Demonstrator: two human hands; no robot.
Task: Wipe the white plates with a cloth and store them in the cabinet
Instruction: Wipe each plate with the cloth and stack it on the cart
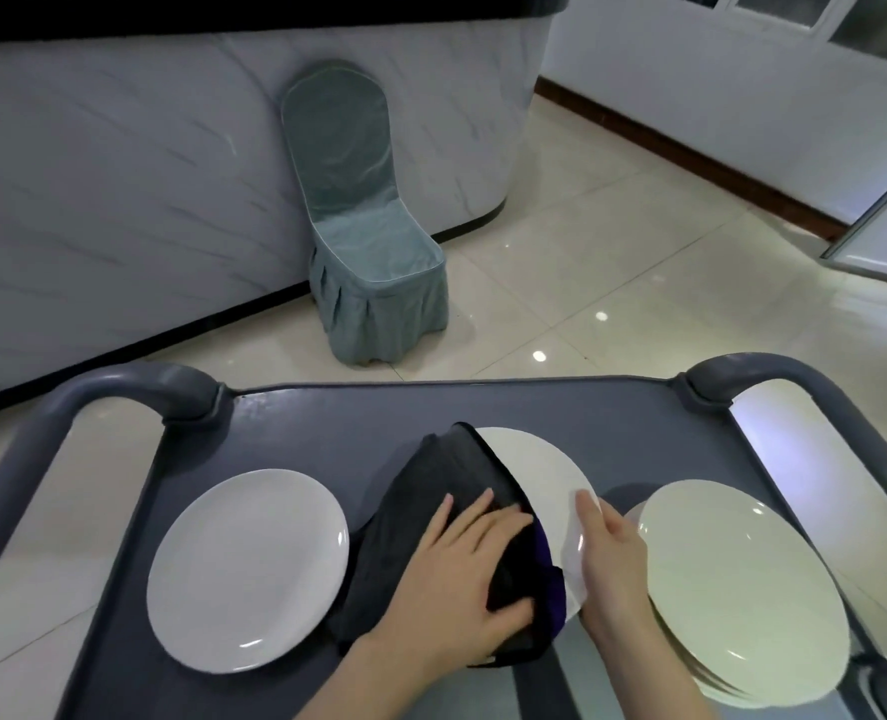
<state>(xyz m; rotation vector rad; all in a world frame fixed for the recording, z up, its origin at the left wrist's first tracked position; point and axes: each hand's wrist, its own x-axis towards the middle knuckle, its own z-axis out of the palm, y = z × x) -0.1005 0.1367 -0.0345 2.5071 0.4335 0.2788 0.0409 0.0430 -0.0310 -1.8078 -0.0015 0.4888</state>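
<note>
Left hand (462, 574) presses flat on the dark cloth (431, 491) covering the middle plate (535, 475) mid-cart (327, 407); right hand (613, 558) pinches its right rim; single plate (249, 569) near left edge, plate stack (742, 589) right, chair (368, 241) beyond

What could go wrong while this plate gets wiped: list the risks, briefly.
1. The middle plate is tilted up, held at its rim by the right hand alone while the left hand presses the cloth on it; it could slip and strike the cart.
2. The stack of plates sits close beside the right hand, near the cart's right edge; a bump might shift or chip it.
</note>
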